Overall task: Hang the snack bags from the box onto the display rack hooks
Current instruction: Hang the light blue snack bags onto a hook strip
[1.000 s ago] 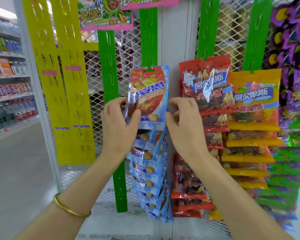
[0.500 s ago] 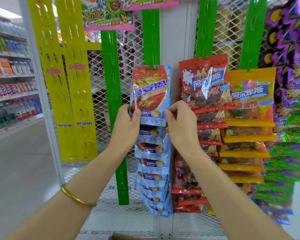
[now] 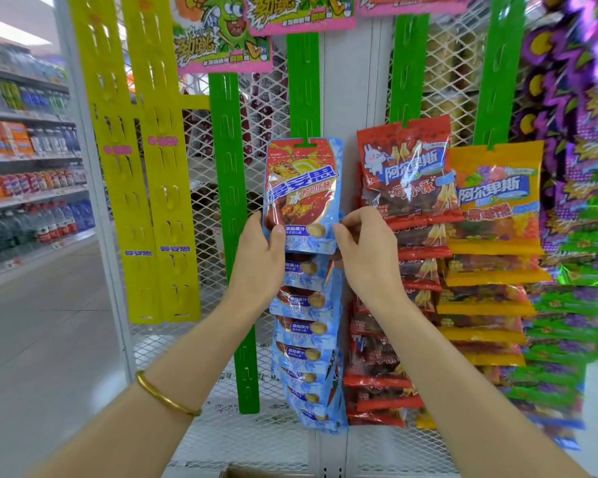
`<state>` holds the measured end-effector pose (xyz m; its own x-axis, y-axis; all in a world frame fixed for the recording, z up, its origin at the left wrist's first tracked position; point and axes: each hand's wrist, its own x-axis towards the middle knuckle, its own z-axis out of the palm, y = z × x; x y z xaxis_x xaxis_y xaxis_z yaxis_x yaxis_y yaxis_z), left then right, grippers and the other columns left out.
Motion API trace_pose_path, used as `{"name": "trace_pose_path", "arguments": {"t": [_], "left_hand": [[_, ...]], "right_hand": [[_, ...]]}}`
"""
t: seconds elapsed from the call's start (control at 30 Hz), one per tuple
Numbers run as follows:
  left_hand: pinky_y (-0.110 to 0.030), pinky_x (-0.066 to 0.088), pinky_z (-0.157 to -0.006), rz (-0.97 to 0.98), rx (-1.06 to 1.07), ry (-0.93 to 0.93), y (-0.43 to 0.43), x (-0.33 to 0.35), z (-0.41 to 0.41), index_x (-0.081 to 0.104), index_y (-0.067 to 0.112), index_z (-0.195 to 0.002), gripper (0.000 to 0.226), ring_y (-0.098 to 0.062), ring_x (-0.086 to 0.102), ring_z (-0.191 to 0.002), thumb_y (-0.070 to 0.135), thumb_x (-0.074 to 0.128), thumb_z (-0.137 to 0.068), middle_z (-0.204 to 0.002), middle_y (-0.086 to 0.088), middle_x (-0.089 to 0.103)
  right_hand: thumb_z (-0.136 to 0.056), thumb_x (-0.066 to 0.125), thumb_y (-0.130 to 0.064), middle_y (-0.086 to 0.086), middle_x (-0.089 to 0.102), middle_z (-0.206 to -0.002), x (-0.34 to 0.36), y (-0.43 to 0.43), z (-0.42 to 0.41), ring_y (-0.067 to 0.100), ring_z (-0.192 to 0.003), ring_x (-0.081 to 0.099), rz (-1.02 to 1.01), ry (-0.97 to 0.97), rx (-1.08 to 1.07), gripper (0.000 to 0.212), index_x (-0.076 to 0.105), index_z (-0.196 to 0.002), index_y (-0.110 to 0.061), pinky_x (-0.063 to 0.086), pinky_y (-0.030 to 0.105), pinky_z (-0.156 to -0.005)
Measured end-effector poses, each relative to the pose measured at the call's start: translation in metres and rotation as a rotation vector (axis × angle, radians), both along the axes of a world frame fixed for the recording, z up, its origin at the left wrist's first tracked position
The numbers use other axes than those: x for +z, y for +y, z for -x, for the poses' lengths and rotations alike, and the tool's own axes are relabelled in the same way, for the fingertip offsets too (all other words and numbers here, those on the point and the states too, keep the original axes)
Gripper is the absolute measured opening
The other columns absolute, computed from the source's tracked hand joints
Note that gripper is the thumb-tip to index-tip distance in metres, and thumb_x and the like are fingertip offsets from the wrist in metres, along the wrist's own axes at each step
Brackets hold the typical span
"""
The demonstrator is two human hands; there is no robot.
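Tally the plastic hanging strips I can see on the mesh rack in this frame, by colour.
Green strips: 4
Yellow strips: 2
Total: 6

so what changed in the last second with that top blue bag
The left hand and right hand slid down the top blue bag to its lower corners, and the bag, twisted before, now hangs flat from the green strip. Both hands keep pinching it. The blue bags below, the red bags and the yellow bags stay put.
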<state>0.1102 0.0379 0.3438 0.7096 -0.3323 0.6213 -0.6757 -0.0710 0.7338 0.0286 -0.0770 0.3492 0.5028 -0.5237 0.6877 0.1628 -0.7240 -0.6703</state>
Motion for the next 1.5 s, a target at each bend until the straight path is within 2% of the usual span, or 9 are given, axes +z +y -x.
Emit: {"name": "trace_pose_path", "arguments": {"t": [0.17,0.4,0.57,0.77,0.93,1.13,1.3,1.4,1.5], "left_hand": [[-0.015,0.044,-0.075,0.013,-0.006,-0.053,0.003,-0.006,0.005,0.041,0.030,-0.109,0.011,0.004,0.053,-0.091,0.025,0.036,-0.101,-0.097,0.024,0.049],[-0.024,0.028,-0.102,0.156,0.162,0.033,0.024,-0.103,0.047,0.034,0.026,-0.131,0.036,0.000,0.035,-0.118,0.030,0.041,-0.096,-0.119,0.021,0.036],[-0.036,0.036,-0.103,-0.113,0.098,0.182,0.036,-0.224,0.083,0.038,0.023,-0.125,0.035,-0.011,0.044,-0.112,0.032,0.039,-0.091,-0.117,0.005,0.041],[-0.044,0.036,-0.104,-0.507,-0.146,0.320,0.028,-0.312,0.085,0.043,0.006,-0.130,0.040,-0.021,0.047,-0.116,0.024,0.045,-0.095,-0.118,-0.001,0.044],[-0.035,0.034,-0.104,-0.636,-0.207,0.385,0.023,-0.346,0.073,0.041,0.007,-0.134,0.042,-0.021,0.046,-0.116,0.025,0.044,-0.096,-0.125,-0.006,0.045],[-0.032,0.037,-0.099,-0.645,-0.197,0.443,0.015,-0.362,0.066,0.046,0.009,-0.129,0.034,-0.018,0.051,-0.109,0.014,0.047,-0.095,-0.115,0.001,0.043],[-0.027,0.040,-0.093,-0.674,-0.223,0.495,0.013,-0.362,0.071,0.048,0.009,-0.128,0.033,-0.016,0.050,-0.109,0.012,0.048,-0.095,-0.117,-0.004,0.045],[-0.014,0.035,-0.086,-0.776,-0.310,0.480,0.013,-0.365,0.073,0.054,0.010,-0.123,0.032,-0.012,0.052,-0.106,0.009,0.054,-0.091,-0.120,-0.008,0.051],[-0.020,0.033,-0.097,-0.973,-0.475,0.388,0.015,-0.367,0.080,0.052,0.007,-0.128,0.042,-0.019,0.048,-0.119,0.012,0.061,-0.088,-0.127,-0.010,0.052]], "right_hand": [[-0.095,0.051,-0.019,0.011,0.055,-0.088,-0.005,0.002,0.007,0.031,-0.078,0.060,-0.032,-0.010,0.042,0.011,0.047,-0.090,-0.009,0.050,0.048,-0.070],[-0.092,0.054,-0.018,-0.001,0.059,-0.074,-0.086,0.001,0.052,0.018,-0.071,0.059,-0.016,0.116,0.073,0.006,0.053,-0.086,-0.018,0.046,0.031,-0.062],[-0.093,0.055,-0.017,-0.008,0.057,-0.065,-0.214,-0.015,0.080,0.010,-0.057,0.058,-0.058,0.599,0.093,0.008,0.055,-0.085,-0.017,0.044,0.024,-0.056],[-0.092,0.057,-0.022,0.015,0.065,-0.106,-0.346,-0.033,0.099,0.028,-0.101,0.059,-0.109,1.125,0.194,0.023,0.061,-0.106,-0.004,0.041,0.030,-0.080],[-0.089,0.060,-0.025,0.015,0.063,-0.112,-0.421,-0.029,0.117,0.028,-0.105,0.058,-0.168,1.475,0.358,0.031,0.060,-0.112,-0.004,0.045,0.034,-0.085],[-0.097,0.039,-0.015,0.018,0.052,-0.131,-0.464,-0.020,0.141,0.032,-0.120,0.049,0.158,1.923,0.352,0.057,0.014,-0.148,-0.009,0.042,0.036,-0.089],[-0.090,0.053,-0.006,0.017,0.055,-0.126,-0.456,-0.025,0.134,0.028,-0.109,0.056,0.059,1.935,0.433,0.046,0.040,-0.133,-0.005,0.045,0.032,-0.081],[-0.087,0.058,-0.008,0.012,0.057,-0.118,-0.431,-0.031,0.117,0.023,-0.099,0.056,-0.048,1.756,0.470,0.027,0.053,-0.114,-0.009,0.042,0.028,-0.075],[-0.077,0.066,0.000,0.006,0.056,-0.094,-0.389,-0.037,0.095,0.018,-0.084,0.052,-0.072,1.541,0.567,0.037,0.051,-0.109,-0.008,0.040,0.022,-0.060]]}}
